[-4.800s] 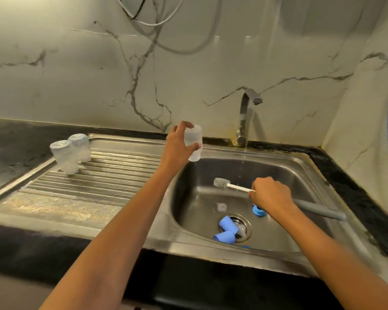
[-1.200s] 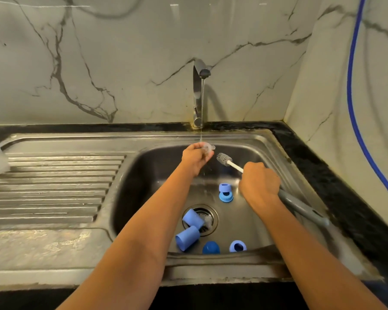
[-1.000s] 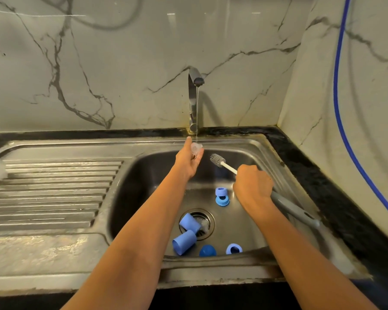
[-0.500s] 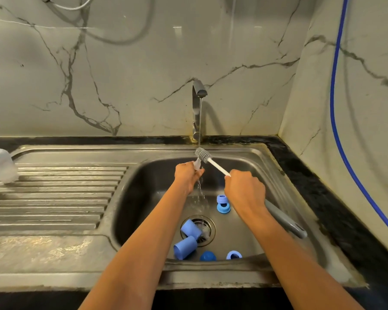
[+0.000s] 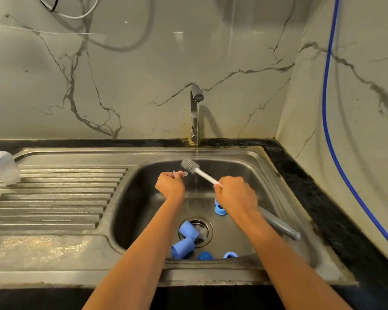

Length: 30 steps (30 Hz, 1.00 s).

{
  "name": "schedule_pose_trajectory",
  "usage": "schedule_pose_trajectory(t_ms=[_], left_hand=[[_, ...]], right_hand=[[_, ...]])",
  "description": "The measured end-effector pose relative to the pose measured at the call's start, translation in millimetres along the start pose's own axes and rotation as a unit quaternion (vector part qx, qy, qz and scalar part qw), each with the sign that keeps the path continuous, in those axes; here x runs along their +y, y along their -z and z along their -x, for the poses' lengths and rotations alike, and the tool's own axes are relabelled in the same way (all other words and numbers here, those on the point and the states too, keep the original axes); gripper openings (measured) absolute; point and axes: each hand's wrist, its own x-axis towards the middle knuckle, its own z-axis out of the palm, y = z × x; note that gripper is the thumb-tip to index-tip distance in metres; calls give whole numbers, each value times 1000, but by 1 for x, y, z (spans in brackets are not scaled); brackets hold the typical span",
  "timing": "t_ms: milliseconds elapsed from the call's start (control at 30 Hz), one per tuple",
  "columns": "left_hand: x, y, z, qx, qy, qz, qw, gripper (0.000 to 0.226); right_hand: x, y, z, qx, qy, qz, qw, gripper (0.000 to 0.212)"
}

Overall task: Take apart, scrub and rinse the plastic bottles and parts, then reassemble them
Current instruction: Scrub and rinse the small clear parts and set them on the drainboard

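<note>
Your left hand (image 5: 170, 186) pinches a small clear plastic part (image 5: 181, 174) with curled fingers. Just to its right is the bristle end of a long white-and-grey bottle brush (image 5: 205, 174). Your right hand (image 5: 235, 195) grips that brush tight. A thin stream of water (image 5: 197, 153) falls between your hands. Below them, blue plastic cups (image 5: 188, 228) lie in the steel sink (image 5: 130, 198).

A kitchen: steel sink (image 5: 285, 175), tap (image 5: 195, 113), marble wall (image 5: 121, 74).

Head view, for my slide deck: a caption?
Left hand holds a clear part by the running tap; right hand grips the brush.
</note>
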Motion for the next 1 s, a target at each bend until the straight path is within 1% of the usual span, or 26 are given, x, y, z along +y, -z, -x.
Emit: schedule_pose_trajectory(t_ms=[100,133,200,267,333,367,467,533,600,667,733,800,867,933,1000], left_hand=[[0,2,5,8,22,12,1000,8],[0,2,7,10,23,22,999,5],[-3,3,12,7,8,37,999,8],[-6,4,18,6,-12,47,999,11],[-9,4,21,9,-22,57,998,10],[-11,5,22,10,-23,62,998,9],[-16,8,21,7,-2,66,998,6],[-22,10,18,3,20,91,996,6],[-23,12,16,-1,29,107,994,8],[-22,13,15,2,16,108,994,9],[-19,11,16,2,1,108,994,14],[-16,9,16,-10,-11,101,995,16],[-17,9,13,-23,-24,81,996,12],[-17,10,10,-30,-31,64,997,7],[-18,11,10,-30,-37,56,997,7]], right_hand=[[-8,-7,8,-35,15,6,999,25],[-7,-7,8,-39,4,18,999,24],[-2,-2,5,-39,-31,49,998,20],[2,5,2,-21,-55,42,997,20],[2,8,3,4,-44,15,999,23],[-1,8,5,3,-29,7,1000,24],[-9,1,11,-41,17,5,999,26],[-10,-2,12,-55,12,12,998,26],[-7,1,9,-50,-7,48,998,22],[-2,7,7,-30,-23,61,997,21],[-2,11,6,-20,-15,34,999,24],[-8,10,10,-31,10,24,999,27],[-14,7,14,-52,12,25,998,26],[-14,9,15,-66,-9,47,997,22],[-12,16,15,-57,-23,82,995,18]])
